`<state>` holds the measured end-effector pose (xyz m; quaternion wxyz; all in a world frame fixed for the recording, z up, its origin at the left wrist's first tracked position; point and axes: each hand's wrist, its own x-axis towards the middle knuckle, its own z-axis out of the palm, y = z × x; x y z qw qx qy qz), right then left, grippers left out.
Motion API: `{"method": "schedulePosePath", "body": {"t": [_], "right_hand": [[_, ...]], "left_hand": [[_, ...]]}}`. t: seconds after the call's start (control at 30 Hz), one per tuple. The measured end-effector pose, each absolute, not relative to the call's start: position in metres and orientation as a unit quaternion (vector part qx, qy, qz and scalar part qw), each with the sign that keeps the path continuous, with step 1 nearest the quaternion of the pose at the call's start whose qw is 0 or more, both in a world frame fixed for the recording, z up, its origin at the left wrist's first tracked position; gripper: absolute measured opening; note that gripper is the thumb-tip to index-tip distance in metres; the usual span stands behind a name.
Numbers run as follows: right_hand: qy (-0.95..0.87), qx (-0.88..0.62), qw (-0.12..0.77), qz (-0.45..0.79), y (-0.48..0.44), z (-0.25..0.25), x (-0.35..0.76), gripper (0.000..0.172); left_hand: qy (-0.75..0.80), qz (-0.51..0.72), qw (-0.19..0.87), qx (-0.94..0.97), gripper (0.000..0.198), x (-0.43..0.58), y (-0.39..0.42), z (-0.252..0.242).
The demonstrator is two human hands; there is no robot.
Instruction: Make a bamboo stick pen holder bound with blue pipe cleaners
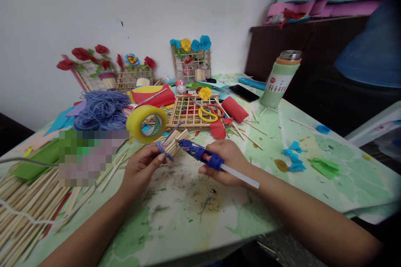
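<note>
My left hand [145,160] pinches a small bundle of short wooden sticks [176,142] bound with blue-purple yarn. A blue hot glue gun [200,153] is gripped in my right hand [230,158], with a white glue stick [239,176] poking out of its back end. The gun's nozzle is at the right side of the bundle; whether it touches is too small to tell. Just beyond my hands lies a roll of yellow tape [133,123]. Behind it, a wooden stick lattice [180,110] carries yellow-handled scissors [208,114] and a yellow paper flower [205,93].
Long wooden sticks [29,204] and a white cord [37,221] lie at left, near tangled blue yarn [102,108]. A green bottle [278,81] and a phone [244,93] stand and lie at back right. Flowered lattices [191,60] lean against the wall. Paper scraps [294,156] lie right.
</note>
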<state>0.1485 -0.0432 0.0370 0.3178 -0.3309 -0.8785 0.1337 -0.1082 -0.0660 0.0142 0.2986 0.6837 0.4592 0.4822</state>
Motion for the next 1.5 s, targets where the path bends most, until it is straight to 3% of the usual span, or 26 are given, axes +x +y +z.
{"method": "schedulePosePath", "body": {"t": [1.1,1.33,1.5], "right_hand": [[-0.839,-0.414,0.323,0.141,-0.037,0.04,0.156,0.051],[-0.776,-0.571,0.267,-0.003,-0.007,0.04,0.172,0.035],[-0.756,-0.62,0.21,-0.031,0.014,0.027,0.19,0.025]], "left_hand": [[0.475,0.494,0.287,0.67,0.011,-0.11,-0.065,0.012],[0.451,0.519,0.386,0.615,0.016,-0.105,-0.064,0.013],[0.428,0.501,0.437,0.613,0.018,-0.098,-0.066,0.018]]}}
